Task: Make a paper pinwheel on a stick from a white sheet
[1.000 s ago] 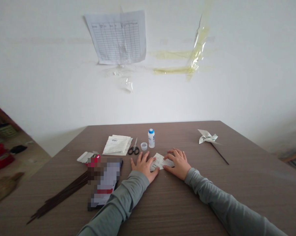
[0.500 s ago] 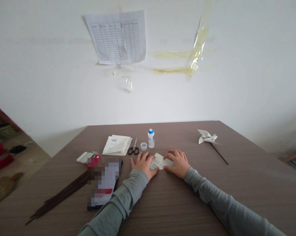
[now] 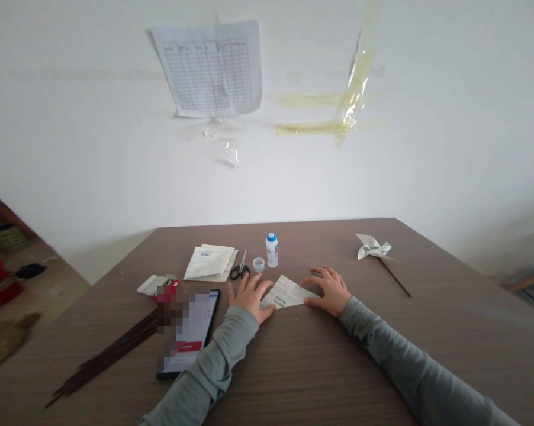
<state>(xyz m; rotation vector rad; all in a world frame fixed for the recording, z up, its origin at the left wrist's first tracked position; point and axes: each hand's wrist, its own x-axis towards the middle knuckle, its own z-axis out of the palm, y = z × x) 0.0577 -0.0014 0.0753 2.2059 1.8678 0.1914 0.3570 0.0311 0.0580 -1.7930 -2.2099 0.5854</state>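
A piece of printed paper (image 3: 287, 292), folded into a triangle, lies on the table between my hands. My left hand (image 3: 248, 297) rests at its left corner with fingers spread, thumb and index finger touching the paper. At the right corner, my right hand (image 3: 331, 291) has its thumb by the lower edge and its index finger on the upper edge, with a gap between them. Beyond the paper stand a white bottle with a blue cap (image 3: 272, 251) and a small clear cup (image 3: 259, 264). Black-handled scissors (image 3: 240, 270) lie just beyond my left fingers.
Several paper sheets (image 3: 208, 262) lie beside the scissors. A small open box (image 3: 154, 286), dark thin sticks (image 3: 107, 358) and a partly blurred phone (image 3: 191, 337) are at left. A paper pinwheel (image 3: 372, 248) on a stick lies at right. The white wall (image 3: 320, 183) borders the table's far edge.
My hands have moved apart, the left one leftward and the right one rightward along the paper. More of the folded triangle shows between them.
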